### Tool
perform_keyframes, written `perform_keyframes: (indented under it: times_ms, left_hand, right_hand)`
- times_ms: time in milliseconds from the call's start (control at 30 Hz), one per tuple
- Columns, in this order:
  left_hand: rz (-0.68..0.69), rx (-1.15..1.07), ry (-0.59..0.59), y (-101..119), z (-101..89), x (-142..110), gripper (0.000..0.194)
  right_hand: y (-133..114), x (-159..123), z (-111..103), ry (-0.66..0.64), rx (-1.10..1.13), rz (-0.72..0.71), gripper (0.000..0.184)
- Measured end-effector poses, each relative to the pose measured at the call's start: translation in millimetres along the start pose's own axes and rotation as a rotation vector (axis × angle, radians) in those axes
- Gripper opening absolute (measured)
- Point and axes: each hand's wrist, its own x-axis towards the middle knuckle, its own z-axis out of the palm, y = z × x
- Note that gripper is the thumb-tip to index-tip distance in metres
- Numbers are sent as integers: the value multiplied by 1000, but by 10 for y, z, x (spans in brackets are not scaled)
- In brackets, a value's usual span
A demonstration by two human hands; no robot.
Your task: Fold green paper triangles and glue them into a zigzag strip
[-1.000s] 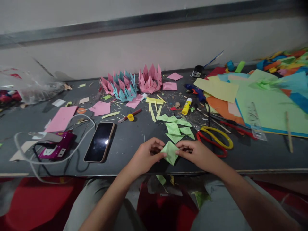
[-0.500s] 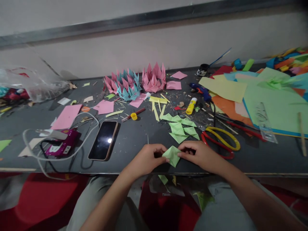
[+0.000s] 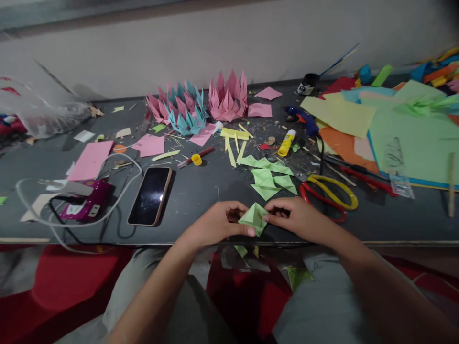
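A small piece of folded light green paper [image 3: 255, 217] is pinched between both hands at the table's front edge, its top corner pointing away from me. My left hand [image 3: 224, 220] grips its left side, thumb on the lower face. On the right side my right hand [image 3: 292, 217] holds it between thumb and curled fingers. Just beyond lie several more folded green paper pieces [image 3: 265, 179], partly overlapping. Scissors [image 3: 332, 196] with one red and one yellow handle rest right of them.
Pink and blue folded-paper crowns [image 3: 186, 112] stand at the back by the wall. A phone [image 3: 150, 196], a magenta power adapter [image 3: 88, 200] and white cable lie left. A yellow glue stick [image 3: 287, 143], blue glue gun [image 3: 303, 119] and coloured sheets [image 3: 412, 138] are to the right.
My view has tilted down, so everything sits higher in the picture. The left thumb has moved further across the green paper, and a crease now shows on it.
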Motion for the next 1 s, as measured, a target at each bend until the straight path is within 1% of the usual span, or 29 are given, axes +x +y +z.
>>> perform_keyframes:
  times_ms: [33,67,167,233,367,433,500,600,700,800,900,933,1000]
  left_hand:
    - [8,9,1,14,7,-6,27]
    - [31,43,37,25,16,-11,27]
    - [142,242,243,26,48,-26,21]
    - [217,406,346,-4,71,-29,14]
    - [308,638,488,-94,111,-8,12]
    - [326,696,517,-122,121,12,11]
    - [345,681,486,-126,123,31,11]
    - [357,556,409,-98,114,51,10]
    - [322,415,333,-67,81,55,17]
    - [259,275,214,-55,18,43,17]
    - [216,211,87,-55,-40,28,21]
    - [226,218,75,-57,-49,25,21]
    - [269,277,103,-62,-45,27,17]
  right_hand:
    - [1,-4,0,0,9,1,21]
    - [-2,-7,1,3,18,3,21]
    - [-28,-18,5,29,28,8,21]
    - [-46,-23,14,42,24,8,21]
    - [-46,-26,55,73,28,1,20]
    - [-37,-24,80,95,25,-1,19]
    - [-35,-23,99,115,25,0,18]
    - [-46,-24,105,129,35,6,18]
    - [-49,-23,83,130,26,0,18]
    - [-29,-18,48,139,-6,-27,18]
    - [-4,-10,18,162,-32,-86,18]
    - [1,-7,12,161,-37,-96,17]
    - [4,-1,9,155,-40,-75,16]
